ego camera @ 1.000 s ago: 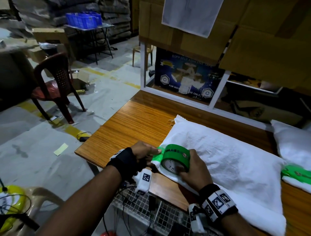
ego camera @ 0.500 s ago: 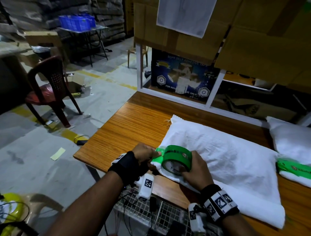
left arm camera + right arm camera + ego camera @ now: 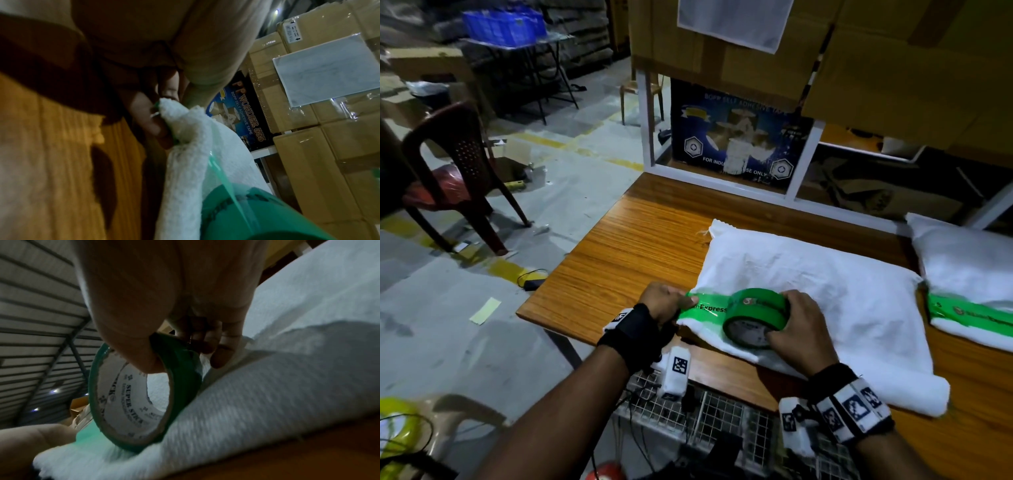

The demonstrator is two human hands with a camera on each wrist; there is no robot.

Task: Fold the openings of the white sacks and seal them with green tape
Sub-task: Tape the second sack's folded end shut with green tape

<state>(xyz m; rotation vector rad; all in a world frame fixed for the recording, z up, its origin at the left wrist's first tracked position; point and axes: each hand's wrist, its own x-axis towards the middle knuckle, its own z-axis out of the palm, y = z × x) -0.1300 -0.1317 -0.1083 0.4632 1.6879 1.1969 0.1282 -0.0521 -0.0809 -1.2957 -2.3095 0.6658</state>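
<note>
Green printed tape is lying as a short band along the folded mouth of the stuffed white woven sack, which is resting on the orange wood-grain table. The band's long axis is running left to right along the sack's near edge, and the rest of that folded edge is stretching away bare to the right of the round green tape roll, so the coming pull likely goes rightward. The right hand is gripping the roll, thumb inside the core and fingers curled over the rim, the roll standing on edge on the sack. The left hand is pinching the tape's free end against the sack's left corner. A second white sack with a green tape band is lying just beside, to the right.
</note>
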